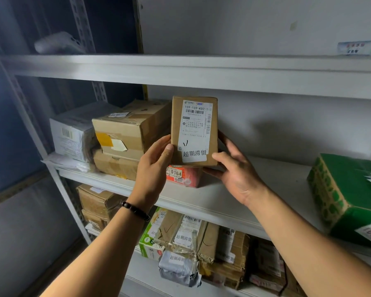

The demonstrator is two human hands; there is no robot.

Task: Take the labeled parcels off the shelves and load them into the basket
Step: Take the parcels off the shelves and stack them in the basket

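Parcel [194, 130] upright, gripped between left hand [155, 163], right hand [236, 172]

Brown cardboard parcel [194, 130] with a white label, orange-red packet [185, 175] under it, green box [349, 198] maybe leaf-patterned.

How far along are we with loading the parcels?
Done: cannot tell; no basket is in view. In hand: a labeled brown box, held upright by the left hand and right hand over the orange parcel on the middle shelf. Left: the taped cartons beside it, the green box at right, and the stickered parcels on the lower shelf.
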